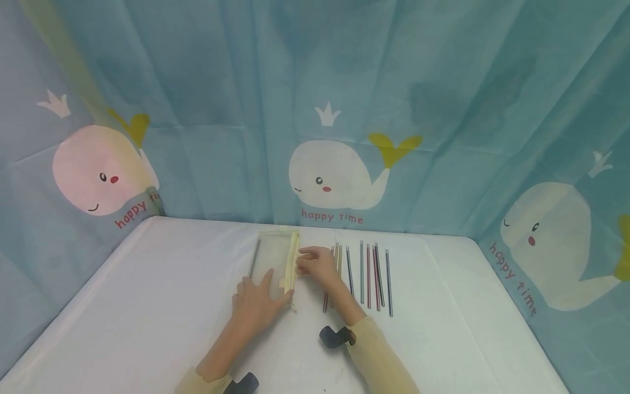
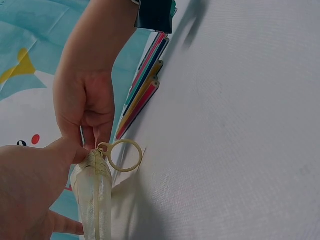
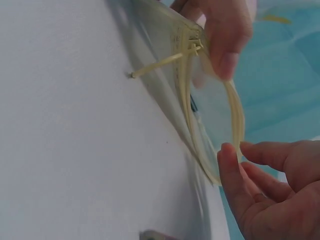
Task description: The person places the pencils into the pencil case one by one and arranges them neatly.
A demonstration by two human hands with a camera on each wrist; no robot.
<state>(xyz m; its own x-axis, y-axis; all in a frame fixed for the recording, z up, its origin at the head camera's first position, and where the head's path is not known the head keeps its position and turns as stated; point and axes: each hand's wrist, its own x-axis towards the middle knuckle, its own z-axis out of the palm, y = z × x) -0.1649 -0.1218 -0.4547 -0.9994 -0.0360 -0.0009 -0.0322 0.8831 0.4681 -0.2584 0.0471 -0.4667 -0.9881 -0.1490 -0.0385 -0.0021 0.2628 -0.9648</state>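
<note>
A translucent zip pencil pouch (image 1: 275,249) with a cream zipper lies on the white table. My left hand (image 1: 257,306) holds its near part, the thumb by the zipper's near end. At the zipper side, my right hand (image 1: 317,265) pinches the pouch's edge between thumb and fingers. The right wrist view shows the zipper's two sides (image 3: 237,112) parted, the mouth gaping. Inside, along the left side, lies one dark pencil (image 1: 255,257); its end (image 3: 193,103) shows through the mouth. A cream ring pull (image 2: 125,156) hangs at the zipper's near end.
Several pencils (image 1: 368,276) in different colours lie roughly side by side right of the pouch, some partly behind the right forearm. A blue curtain (image 1: 221,175) with whale prints stands behind and at both sides of the white table (image 1: 147,306).
</note>
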